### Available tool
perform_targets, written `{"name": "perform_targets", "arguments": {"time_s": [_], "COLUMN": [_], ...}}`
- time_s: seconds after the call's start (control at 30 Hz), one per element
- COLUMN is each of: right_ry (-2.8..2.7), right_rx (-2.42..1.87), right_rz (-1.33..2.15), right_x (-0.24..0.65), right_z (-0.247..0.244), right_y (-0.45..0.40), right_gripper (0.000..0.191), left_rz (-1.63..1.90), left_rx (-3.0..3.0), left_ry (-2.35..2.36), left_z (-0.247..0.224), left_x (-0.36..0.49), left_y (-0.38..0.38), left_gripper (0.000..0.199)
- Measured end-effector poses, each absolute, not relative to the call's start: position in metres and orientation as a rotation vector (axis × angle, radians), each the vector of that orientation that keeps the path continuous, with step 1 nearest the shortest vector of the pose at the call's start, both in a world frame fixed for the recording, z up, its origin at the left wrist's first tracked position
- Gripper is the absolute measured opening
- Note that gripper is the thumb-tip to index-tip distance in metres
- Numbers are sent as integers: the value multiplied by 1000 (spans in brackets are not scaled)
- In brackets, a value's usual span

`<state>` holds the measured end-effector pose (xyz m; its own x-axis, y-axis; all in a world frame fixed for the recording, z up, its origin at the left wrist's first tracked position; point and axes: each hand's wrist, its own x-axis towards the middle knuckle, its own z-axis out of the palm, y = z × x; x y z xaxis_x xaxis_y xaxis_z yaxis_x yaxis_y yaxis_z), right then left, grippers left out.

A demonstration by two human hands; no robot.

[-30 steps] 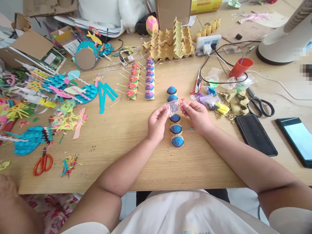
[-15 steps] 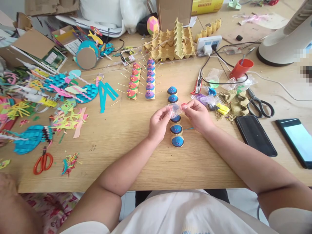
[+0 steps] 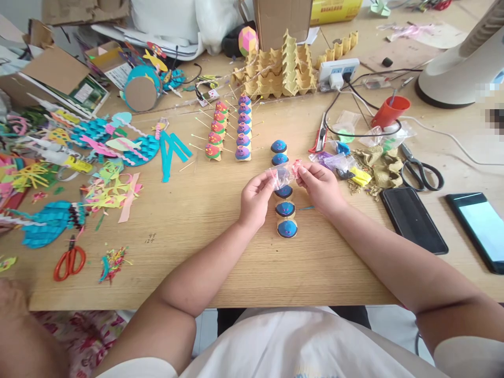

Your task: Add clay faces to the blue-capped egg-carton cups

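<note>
Between my hands hangs a small clear plastic bag (image 3: pixel 282 176) with something red-pink at its right end. My left hand (image 3: pixel 255 197) pinches the bag's left side. The fingers of my right hand (image 3: pixel 319 185) are closed on the bag's red-pink end. Beneath the bag, a column of blue domes (image 3: pixel 285 209) with dark rims runs toward me on the table; the bag and hands hide part of it. Farther off to the left stand a row of purple-and-blue domes (image 3: pixel 243 127) and a row of red-and-green domes (image 3: pixel 216 126), with thin sticks poking out.
Right of my hands lie a red cutter (image 3: pixel 320 137), colored clay packets (image 3: pixel 360 176), black scissors (image 3: pixel 420 170), two phones (image 3: pixel 413 219) and a red cup (image 3: pixel 389 111). Paper crafts (image 3: pixel 114 142) and orange scissors (image 3: pixel 70 261) cover the left. Egg trays (image 3: pixel 275 71) stand behind. Another person's arm (image 3: pixel 23 336) is at lower left.
The red-pink end of the bag now shows more, spread upward above my right fingertips. My right hand has shifted very slightly; my left hand keeps its grip.
</note>
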<state>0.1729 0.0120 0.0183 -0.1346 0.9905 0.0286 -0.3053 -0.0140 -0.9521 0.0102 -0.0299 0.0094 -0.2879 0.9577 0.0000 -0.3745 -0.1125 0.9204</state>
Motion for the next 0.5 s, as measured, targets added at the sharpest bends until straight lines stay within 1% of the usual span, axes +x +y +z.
{"name": "perform_targets", "arguments": {"time_s": [0.27, 0.5], "right_ry": [-1033, -1136], "right_rx": [-926, -933], "right_rz": [1439, 1413], "right_x": [171, 173], "right_z": [20, 21], "right_y": [12, 10], "right_gripper": [56, 56], "left_rz": [1590, 1611], "left_rx": [811, 773], "left_ry": [1056, 1089], "left_z": [11, 11], "left_x": [10, 10], "left_y": [-31, -30], "left_gripper": [46, 39]}}
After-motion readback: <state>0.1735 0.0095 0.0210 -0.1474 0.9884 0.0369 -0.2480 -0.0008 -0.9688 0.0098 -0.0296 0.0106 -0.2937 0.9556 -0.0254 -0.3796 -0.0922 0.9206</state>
